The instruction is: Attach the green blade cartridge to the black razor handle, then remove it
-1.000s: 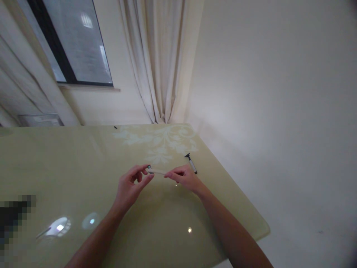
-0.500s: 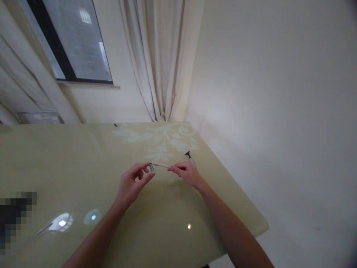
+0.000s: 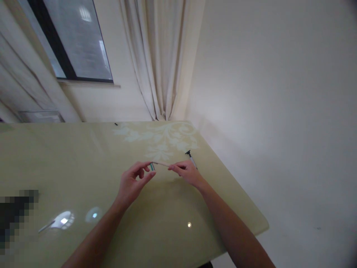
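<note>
Between the thumb and forefinger of my left hand (image 3: 135,179) is a small razor cartridge (image 3: 152,167), with a teal strip and dark edges. My right hand (image 3: 186,172) pinches a thin pale stick (image 3: 163,163), perhaps a small brush, which points left. Its darker tip meets the top end of the cartridge, by my left fingertip; too small to tell whether it has bristles. Just behind my right hand lies a razor handle (image 3: 192,161), grey with a black T-shaped top, its lower end partly hidden by the hand.
Both forearms rest over a glossy pale yellow-green table (image 3: 156,230) with a white floral pattern. A small dark piece (image 3: 116,124) lies at its far edge. At left are a thin pale stick-like object (image 3: 46,226) and a blurred-out dark object (image 3: 16,212). A wall (image 3: 264,111) borders the right side.
Both hands keep their hold on the cartridge and the stick. The cartridge is tilted slightly differently, and the view has shifted a little.
</note>
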`<state>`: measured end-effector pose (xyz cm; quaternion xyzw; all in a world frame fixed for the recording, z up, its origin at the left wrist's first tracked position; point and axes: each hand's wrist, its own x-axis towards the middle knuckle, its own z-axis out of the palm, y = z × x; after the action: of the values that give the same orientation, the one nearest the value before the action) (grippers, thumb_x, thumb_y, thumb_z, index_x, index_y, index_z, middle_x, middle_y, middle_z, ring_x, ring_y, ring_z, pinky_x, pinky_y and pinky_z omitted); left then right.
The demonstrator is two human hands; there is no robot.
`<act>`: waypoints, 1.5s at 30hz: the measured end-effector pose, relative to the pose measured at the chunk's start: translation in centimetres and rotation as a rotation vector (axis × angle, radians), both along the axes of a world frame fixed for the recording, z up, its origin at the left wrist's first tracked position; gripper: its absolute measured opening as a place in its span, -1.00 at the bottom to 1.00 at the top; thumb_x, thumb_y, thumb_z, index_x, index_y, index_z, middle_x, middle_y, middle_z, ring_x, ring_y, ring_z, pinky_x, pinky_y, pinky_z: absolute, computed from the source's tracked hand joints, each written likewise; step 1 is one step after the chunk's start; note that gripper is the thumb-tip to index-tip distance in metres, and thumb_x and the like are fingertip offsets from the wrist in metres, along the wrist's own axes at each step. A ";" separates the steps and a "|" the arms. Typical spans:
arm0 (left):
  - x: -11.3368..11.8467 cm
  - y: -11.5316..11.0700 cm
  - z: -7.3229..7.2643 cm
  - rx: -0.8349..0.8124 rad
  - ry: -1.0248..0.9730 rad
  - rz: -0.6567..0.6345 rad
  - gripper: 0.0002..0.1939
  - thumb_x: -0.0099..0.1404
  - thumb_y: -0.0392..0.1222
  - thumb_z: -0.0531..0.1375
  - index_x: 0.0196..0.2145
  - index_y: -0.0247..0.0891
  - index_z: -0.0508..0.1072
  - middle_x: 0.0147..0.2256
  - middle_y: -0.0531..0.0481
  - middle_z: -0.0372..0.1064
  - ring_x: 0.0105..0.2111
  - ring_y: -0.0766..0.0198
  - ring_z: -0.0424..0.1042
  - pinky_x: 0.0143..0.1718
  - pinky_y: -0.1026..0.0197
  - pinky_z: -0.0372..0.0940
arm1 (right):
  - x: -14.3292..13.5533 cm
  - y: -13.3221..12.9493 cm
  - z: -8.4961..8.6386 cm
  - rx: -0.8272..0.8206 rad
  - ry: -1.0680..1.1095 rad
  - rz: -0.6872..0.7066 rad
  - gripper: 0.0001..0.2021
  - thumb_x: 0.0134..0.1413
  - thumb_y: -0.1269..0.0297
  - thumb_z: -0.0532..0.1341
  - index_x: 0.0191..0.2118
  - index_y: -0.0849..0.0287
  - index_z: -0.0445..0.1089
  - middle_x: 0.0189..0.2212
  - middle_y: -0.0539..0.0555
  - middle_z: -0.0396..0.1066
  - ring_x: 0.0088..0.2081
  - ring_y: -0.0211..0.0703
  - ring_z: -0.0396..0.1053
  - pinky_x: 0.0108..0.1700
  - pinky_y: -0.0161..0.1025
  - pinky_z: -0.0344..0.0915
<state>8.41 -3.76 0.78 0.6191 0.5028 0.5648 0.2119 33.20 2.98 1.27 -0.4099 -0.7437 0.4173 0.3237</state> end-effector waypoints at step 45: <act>0.0 -0.1 0.0 0.015 0.040 -0.020 -0.67 0.26 -0.01 0.40 -0.06 -0.15 0.61 -0.34 0.07 0.44 -0.50 0.39 0.28 -0.40 0.28 0.30 | 0.4 0.0 0.9 0.016 -0.042 0.013 -0.39 0.19 -0.27 0.24 -0.24 0.27 0.71 -0.67 -0.08 0.10 -0.56 -0.33 -0.01 -0.49 -0.27 -0.14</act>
<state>8.44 -3.82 0.75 0.6367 0.4965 0.5541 0.2027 33.64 2.93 2.14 -0.4111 -0.7564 0.4045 0.3085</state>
